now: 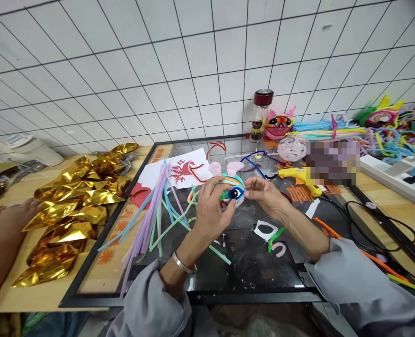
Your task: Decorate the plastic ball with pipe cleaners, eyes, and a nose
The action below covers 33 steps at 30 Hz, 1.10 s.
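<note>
A small pipe-cleaner animal face (233, 179), with pink ears and striped bands across its top, is held up over the dark glass-topped board. My left hand (211, 205) grips it from the left, the thumb below and the fingers curled over the front. On its front sits a blue-rimmed eye (235, 192) with a dark centre. My right hand (264, 197) pinches at the eye's right edge with thumb and forefinger. Both my hands hide much of the face's lower part.
A bundle of lilac, green and blue pipe cleaners (154, 210) lies left. A yellow glue gun (295, 175) and a lidded glass bottle (261, 114) are behind at right. Gold foil (77, 201) covers the left tabletop, beside another person's arm (9, 238). A cut paper scrap (265, 230) lies in front.
</note>
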Tool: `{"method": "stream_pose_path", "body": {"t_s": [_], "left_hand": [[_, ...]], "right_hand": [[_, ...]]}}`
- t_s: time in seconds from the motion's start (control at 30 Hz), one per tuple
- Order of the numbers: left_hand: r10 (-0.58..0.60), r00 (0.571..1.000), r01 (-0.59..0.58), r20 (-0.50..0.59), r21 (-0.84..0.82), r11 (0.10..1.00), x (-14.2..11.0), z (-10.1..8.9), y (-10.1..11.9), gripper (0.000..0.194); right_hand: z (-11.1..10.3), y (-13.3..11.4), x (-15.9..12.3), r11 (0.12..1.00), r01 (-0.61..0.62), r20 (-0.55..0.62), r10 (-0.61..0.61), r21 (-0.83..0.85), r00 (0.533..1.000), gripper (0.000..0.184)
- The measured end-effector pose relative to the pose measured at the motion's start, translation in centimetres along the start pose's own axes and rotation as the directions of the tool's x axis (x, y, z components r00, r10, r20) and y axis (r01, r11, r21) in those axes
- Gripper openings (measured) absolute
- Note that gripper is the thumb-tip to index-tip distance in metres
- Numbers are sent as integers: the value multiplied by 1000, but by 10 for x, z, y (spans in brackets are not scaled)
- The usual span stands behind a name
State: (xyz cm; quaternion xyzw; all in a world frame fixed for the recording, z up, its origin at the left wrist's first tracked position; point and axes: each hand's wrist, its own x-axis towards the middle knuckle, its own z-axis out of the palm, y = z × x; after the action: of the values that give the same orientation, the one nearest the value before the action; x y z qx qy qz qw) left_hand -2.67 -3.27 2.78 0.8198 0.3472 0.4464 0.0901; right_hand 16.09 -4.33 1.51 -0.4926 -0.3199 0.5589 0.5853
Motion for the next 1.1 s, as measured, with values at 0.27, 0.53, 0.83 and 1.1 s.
{"method": "stream_pose_path", "body": {"t_s": [0.27,0.53,0.83,1.1], "left_hand": [[-21,1000,21,2,-25,999,1,-1,1,20],[-24,1000,24,-8,-23,999,0,0,0,21],[-81,997,80,-11,-67,995,0,0,0,22],[-89,996,89,-7,-74,993,-1,1,0,21]], "right_hand": [[6,4,-4,993,118,-33,-118,-10,992,23],[5,8,-5,976,195,-44,-200,-99,979,23],[5,7,-6,943,271,-6,-277,-192,961,11],[3,5,-7,904,323,34,-326,-280,945,4]]}}
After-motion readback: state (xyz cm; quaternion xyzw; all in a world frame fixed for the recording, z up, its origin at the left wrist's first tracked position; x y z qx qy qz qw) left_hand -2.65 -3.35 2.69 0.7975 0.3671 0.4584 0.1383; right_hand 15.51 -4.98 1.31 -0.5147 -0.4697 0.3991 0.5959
